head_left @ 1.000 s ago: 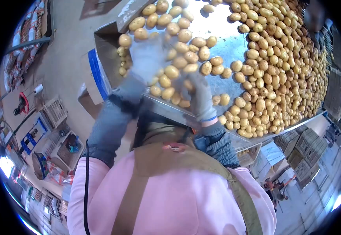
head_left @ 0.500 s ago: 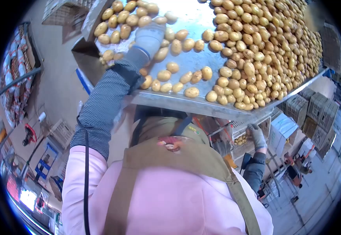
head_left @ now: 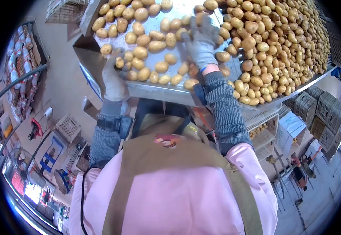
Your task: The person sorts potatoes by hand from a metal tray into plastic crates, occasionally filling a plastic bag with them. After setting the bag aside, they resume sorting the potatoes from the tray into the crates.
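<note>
Many yellow-brown potatoes (head_left: 156, 46) are spread in loose rows over a metal sorting table (head_left: 154, 88). At the table's near left corner, my left hand (head_left: 114, 80), in a pale grey glove, is curled around a small potato (head_left: 119, 62). My right hand (head_left: 203, 49), gloved too, reaches palm down among the potatoes near the heap, its fingers spread and slightly blurred. Potatoes lie close on both sides of it, and any beneath the palm are hidden.
A large heap of potatoes (head_left: 274, 51) covers the table's right side. Plastic crates (head_left: 305, 105) and a white box (head_left: 290, 127) stand below on the right. Filled sacks (head_left: 21, 74) lie on the far left. A dark cable (head_left: 85, 196) hangs along my left sleeve.
My left hand has drawn back from the potatoes at the far side to the near left corner. My right hand has risen from beside the crates onto the table. Several potatoes have shifted.
</note>
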The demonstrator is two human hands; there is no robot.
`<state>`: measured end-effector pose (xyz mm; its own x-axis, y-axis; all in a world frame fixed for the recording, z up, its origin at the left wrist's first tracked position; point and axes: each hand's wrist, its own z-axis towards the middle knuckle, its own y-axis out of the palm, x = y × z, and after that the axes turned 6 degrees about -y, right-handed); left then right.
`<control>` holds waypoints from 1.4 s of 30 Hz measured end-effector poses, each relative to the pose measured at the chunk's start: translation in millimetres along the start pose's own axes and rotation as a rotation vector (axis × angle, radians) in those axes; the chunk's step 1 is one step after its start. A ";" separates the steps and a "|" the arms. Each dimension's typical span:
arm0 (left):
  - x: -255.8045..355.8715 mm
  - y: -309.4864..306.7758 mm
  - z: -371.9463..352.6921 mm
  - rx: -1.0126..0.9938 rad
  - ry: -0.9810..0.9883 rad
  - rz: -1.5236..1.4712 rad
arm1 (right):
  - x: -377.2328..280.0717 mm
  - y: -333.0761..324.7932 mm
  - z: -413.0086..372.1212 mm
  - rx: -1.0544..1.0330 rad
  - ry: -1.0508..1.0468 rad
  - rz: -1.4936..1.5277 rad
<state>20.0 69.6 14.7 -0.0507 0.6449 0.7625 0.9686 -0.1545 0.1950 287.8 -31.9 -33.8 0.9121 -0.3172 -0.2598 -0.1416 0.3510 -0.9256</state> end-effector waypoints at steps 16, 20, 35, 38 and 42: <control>-42.9 94.9 -17.9 -0.498 1.095 1.171 | 43.8 -203.6 -404.6 -0.441 0.965 0.313; -32.5 180.6 21.8 -0.531 1.169 1.757 | 19.8 -207.1 -253.1 0.172 0.974 0.406; 3.7 69.8 27.0 -0.409 -0.016 0.343 | -18.5 -82.7 -120.7 -0.217 0.124 0.158; -13.4 98.9 8.5 -0.504 0.123 0.728 | -22.4 -67.4 -120.6 -0.377 0.337 0.310; -23.9 187.2 1.0 -0.686 0.510 1.704 | -17.4 -73.9 -110.1 -0.232 0.478 0.535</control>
<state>202.8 26.0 32.4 0.5358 -0.7209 0.4396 -0.1830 -0.6074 -0.7731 240.0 -149.3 8.8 0.4371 -0.5218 -0.7326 -0.6440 0.3870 -0.6599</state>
